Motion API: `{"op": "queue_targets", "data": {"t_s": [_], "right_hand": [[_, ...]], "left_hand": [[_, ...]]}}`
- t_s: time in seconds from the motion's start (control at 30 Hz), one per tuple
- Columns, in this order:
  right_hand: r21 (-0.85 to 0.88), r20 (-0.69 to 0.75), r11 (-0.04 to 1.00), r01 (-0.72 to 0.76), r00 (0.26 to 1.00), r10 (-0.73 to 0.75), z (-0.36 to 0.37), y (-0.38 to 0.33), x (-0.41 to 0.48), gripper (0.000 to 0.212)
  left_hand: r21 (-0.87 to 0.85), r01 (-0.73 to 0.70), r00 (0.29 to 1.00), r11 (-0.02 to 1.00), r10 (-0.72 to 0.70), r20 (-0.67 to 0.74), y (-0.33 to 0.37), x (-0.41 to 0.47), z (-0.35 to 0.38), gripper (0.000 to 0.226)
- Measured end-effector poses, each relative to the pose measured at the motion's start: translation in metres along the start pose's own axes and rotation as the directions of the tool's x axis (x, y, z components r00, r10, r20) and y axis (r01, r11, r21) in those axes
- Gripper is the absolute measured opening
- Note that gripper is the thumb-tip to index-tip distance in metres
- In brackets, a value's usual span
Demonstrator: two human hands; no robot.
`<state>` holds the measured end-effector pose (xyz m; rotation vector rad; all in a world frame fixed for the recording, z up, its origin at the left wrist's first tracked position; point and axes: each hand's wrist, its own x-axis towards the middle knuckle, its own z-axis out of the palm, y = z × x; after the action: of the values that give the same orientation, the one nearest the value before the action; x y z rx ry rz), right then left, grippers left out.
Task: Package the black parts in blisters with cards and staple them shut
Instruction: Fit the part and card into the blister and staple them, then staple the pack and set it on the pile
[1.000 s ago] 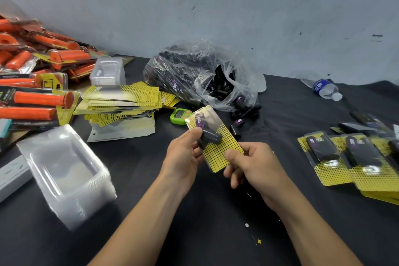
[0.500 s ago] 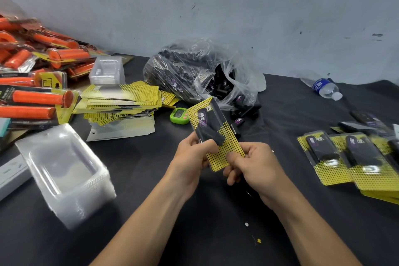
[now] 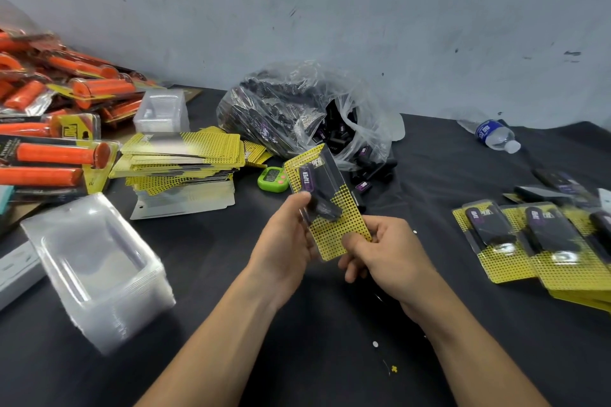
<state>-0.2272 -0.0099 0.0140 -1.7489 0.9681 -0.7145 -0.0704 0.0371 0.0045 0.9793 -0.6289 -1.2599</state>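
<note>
Black on yellow: grips the pack [image 3: 332, 228] mid-edge with the left hand [image 3: 284, 241], pinches its near end with the right hand [image 3: 386, 254]; runs lengthwise away, leaning left, above the table [image 3: 297, 357].

On the worktop [image 3: 330, 357], empty blisters [image 3: 96, 268] sat left, cards [image 3: 182, 155] behind them, the parts bag [image 3: 297, 112] centre-back, finished packs [image 3: 535, 241] right.
</note>
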Motion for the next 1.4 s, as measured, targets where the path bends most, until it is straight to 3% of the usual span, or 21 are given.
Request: {"op": "queue_targets", "data": {"t_s": [0.07,0.23,0.47,0.63,0.73,0.8,0.9,0.93,1.0,1.07,1.1,1.17,1.23,1.33,1.4], "right_hand": [[-0.066,-0.031,0.998,0.005,0.999,-0.007,0.0,0.0,0.0,0.023],[-0.382,-0.159,0.918,0.11,0.97,-0.183,0.001,-0.001,-0.006,0.021],[-0.209,-0.151,0.976,0.059,0.984,-0.091,-0.002,0.0,-0.004,0.026],[0.066,-0.154,0.996,0.066,0.986,-0.055,-0.004,-0.002,-0.002,0.026],[-0.011,-0.129,0.999,0.042,0.991,-0.043,-0.004,-0.005,-0.004,0.024],[-0.157,-0.149,0.987,0.026,0.988,-0.05,-0.005,-0.009,-0.005,0.022],[-0.586,-0.308,0.81,-0.012,0.928,-0.209,-0.02,-0.017,-0.01,0.02],[-0.656,-0.318,0.751,-0.078,0.93,-0.181,-0.026,-0.019,-0.015,0.022],[-0.73,-0.277,0.638,-0.247,0.959,0.054,-0.032,-0.02,-0.028,0.038],[-0.827,-0.172,0.491,-0.272,0.956,0.239,-0.024,-0.014,-0.04,0.057],[-0.844,-0.139,0.47,-0.258,0.952,0.273,-0.019,-0.012,-0.045,0.065],[-0.825,-0.123,0.511,-0.243,0.958,0.258,-0.015,-0.009,-0.048,0.068],[-0.744,-0.121,0.621,-0.246,0.964,0.236,-0.02,-0.009,-0.047,0.057],[-0.405,-0.12,0.88,-0.249,0.968,0.218,-0.023,-0.012,-0.043,0.047],[-0.222,-0.095,0.951,-0.215,0.975,0.199,-0.021,-0.014,-0.041,0.048]], "left_hand": [[-0.023,-0.053,0.998,0.998,0.052,-0.038,0.001,0.002,-0.002,0.038],[0.005,-0.196,0.97,0.981,0.194,-0.143,-0.002,0.006,-0.005,0.015],[-0.039,-0.221,0.97,0.975,0.215,-0.117,0.003,0.004,-0.005,0.029],[-0.02,-0.009,0.998,1.0,0.01,0.065,0.0,0.0,0.0,0.049],[-0.051,-0.035,0.998,0.998,0.038,0.041,0.0,0.003,-0.002,0.048],[-0.062,-0.063,0.998,0.996,0.062,-0.021,0.0,0.005,-0.004,0.034],[-0.031,-0.081,0.987,0.996,0.076,-0.139,-0.002,0.008,-0.008,0.018],[-0.028,-0.094,0.981,0.995,0.088,-0.175,-0.002,0.01,-0.01,0.017],[-0.025,-0.118,0.967,0.993,0.109,-0.23,-0.001,0.012,-0.011,0.016],[-0.023,-0.136,0.956,0.99,0.125,-0.265,0.0,0.012,-0.011,0.016],[-0.018,-0.143,0.953,0.989,0.133,-0.273,0.001,0.013,-0.011,0.016],[-0.016,-0.16,0.951,0.987,0.149,-0.271,0.001,0.012,-0.009,0.015],[-0.029,-0.161,0.953,0.986,0.148,-0.262,0.002,0.011,-0.007,0.015],[-0.107,-0.145,0.967,0.984,0.117,-0.228,0.007,0.008,-0.007,0.013],[-0.213,-0.128,0.98,0.969,0.09,-0.177,0.011,0.007,-0.008,0.014]]}}
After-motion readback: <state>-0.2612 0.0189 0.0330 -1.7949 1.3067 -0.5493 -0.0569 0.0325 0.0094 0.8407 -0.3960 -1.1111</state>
